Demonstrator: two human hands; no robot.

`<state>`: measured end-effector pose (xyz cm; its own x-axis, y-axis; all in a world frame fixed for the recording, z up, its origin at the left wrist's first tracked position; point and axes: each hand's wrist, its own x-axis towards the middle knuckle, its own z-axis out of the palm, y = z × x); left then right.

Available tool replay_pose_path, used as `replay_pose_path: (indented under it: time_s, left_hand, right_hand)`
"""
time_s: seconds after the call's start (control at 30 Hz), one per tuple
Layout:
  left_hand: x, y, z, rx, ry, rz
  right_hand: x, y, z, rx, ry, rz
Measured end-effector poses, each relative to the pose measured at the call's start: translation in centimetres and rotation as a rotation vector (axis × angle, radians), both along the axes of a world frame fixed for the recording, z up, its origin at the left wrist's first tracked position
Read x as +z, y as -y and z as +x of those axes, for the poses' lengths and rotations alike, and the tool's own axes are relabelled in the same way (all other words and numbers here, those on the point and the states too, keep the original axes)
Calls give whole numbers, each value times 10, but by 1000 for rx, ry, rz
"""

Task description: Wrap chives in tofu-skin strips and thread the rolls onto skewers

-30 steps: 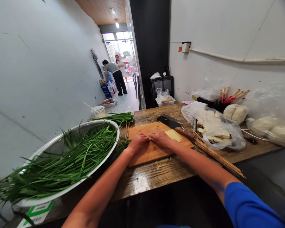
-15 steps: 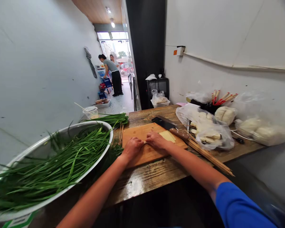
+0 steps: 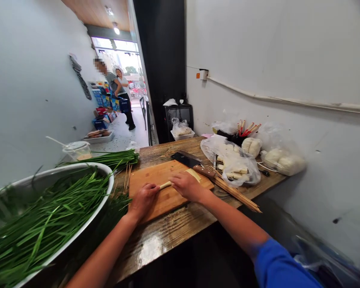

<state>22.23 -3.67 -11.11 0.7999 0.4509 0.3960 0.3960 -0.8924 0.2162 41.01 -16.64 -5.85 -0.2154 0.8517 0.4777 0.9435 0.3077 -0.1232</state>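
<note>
Both my hands rest on a wooden cutting board (image 3: 156,176) on a worn wooden table. My left hand (image 3: 143,199) and my right hand (image 3: 186,185) press on a pale rolled tofu-skin sheet (image 3: 165,185), which shows between them. A flat piece of the same pale sheet (image 3: 195,173) lies just beyond my right hand. A cleaver (image 3: 192,163) with a wooden handle lies across the board's far corner.
A big metal bowl (image 3: 87,224) of green chives stands at left, a chive bundle (image 3: 108,158) behind it. Bamboo skewers (image 3: 237,193) lie right of the board, by plastic bags of white food (image 3: 234,164). Two people stand far down the corridor.
The camera has swung right and down. My hands have moved slightly apart, and the pale roll now shows between them. The far person has straightened up.
</note>
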Motion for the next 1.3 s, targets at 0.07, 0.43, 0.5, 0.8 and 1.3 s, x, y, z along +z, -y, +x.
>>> replay_pose_path:
  time_s: [0.07,0.43,0.5,0.8,1.3]
  left_hand:
    - [1,-1,0,22,-14,2]
    - [1,-9,1,33,-6,-16]
    - [0,-11,1,34,1,-7]
    - [-2,-15,0,12,14,-7]
    - [-2,-15,2,-9,58,-27]
  right_hand:
    - [7,56,20,-42,-163,57]
    - [-70,242,172,-840,-557,-254]
    - [-77,234,171,-804,-607,-272]
    - [-74,224,168,-789,-647,-315]
    - [-93,293,169,-754,-1066,-241]
